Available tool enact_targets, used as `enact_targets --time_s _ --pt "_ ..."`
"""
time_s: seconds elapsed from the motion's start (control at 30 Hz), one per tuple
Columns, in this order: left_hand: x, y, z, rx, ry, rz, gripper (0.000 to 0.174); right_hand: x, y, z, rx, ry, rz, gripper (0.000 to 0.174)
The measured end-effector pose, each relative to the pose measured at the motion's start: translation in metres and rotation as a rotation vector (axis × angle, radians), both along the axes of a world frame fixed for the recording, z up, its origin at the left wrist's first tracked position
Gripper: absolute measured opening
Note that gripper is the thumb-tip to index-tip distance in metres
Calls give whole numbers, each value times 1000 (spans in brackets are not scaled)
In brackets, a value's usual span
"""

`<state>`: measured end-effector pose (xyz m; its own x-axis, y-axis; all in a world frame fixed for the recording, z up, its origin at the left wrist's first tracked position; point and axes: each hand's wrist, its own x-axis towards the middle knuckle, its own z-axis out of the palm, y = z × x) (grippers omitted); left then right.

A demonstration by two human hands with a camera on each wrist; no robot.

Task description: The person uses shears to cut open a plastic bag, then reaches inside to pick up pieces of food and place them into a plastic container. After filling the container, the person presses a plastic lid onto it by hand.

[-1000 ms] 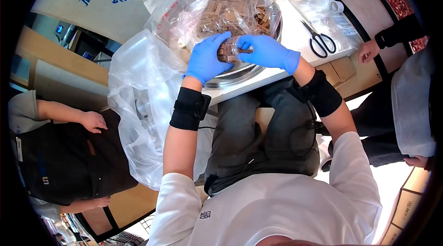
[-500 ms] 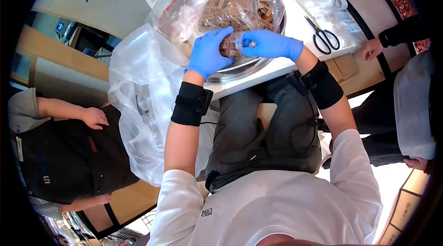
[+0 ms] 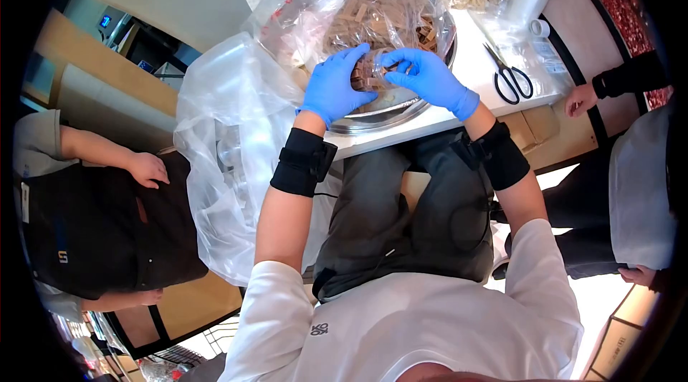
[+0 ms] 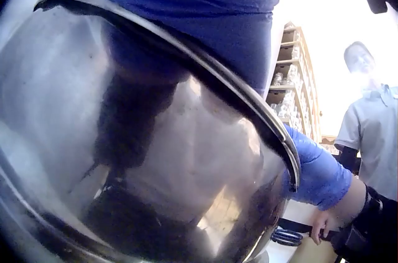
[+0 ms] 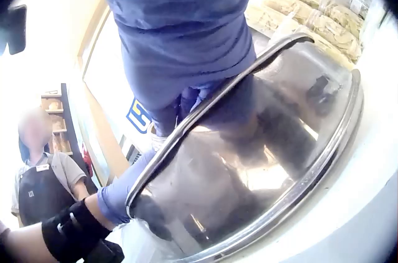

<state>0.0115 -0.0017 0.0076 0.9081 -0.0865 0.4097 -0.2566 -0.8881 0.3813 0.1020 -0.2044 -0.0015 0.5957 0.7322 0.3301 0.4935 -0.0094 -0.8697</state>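
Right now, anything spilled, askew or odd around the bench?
No spill or damage visible. One oddity: the loose bag hangs crumpled past the table's front edge, left of the basin. Looks untidy, perhaps easy to snag. Scissors lie flat.

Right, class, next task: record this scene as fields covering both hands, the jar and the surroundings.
Left hand: gripping clear jar
Right hand: bent fingers at jar's other end; grip unclear
Jar contents: brown pieces
Below jar: metal basin
Beyond hands: clear bag, more brown pieces inside
Table, right side: black-handled scissors, white roll
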Motion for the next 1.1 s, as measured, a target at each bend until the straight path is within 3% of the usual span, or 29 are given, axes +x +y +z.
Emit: enact_targets --time_s 0.17,0.23,0.43,0.5,0.63,0.67,0.9,1.0,1.1 --pt "-3 -1 1 -85 1 -8 84 4 2 -2 -8 39 10 32" --pt "-5 -2 3 -88 -8 -6 83 -2 1 3 153 91 -26 28" --pt "-5 -3 -1 -186 12 80 82 -7 -2 18 118 207 -267 25" --pt "-6 -3 -1 -178 29 90 83 -11 5 22 147 -147 -259 22" --pt "-5 -4 1 -180 74 86 84 -2 15 26 9 -416 -253 22" --pt "-4 -3 0 -185 72 87 84 -1 15 27 -93 -379 -241 21" --pt "-6 -2 -1 -208 75 123 84 7 18 21 -70 -350 -181 22" --pt "-6 -2 -1 -209 79 115 84 2 17 26 -126 -507 -146 25" --pt "-8 -2 1 -195 68 86 84 5 19 36 -321 -368 -120 28"
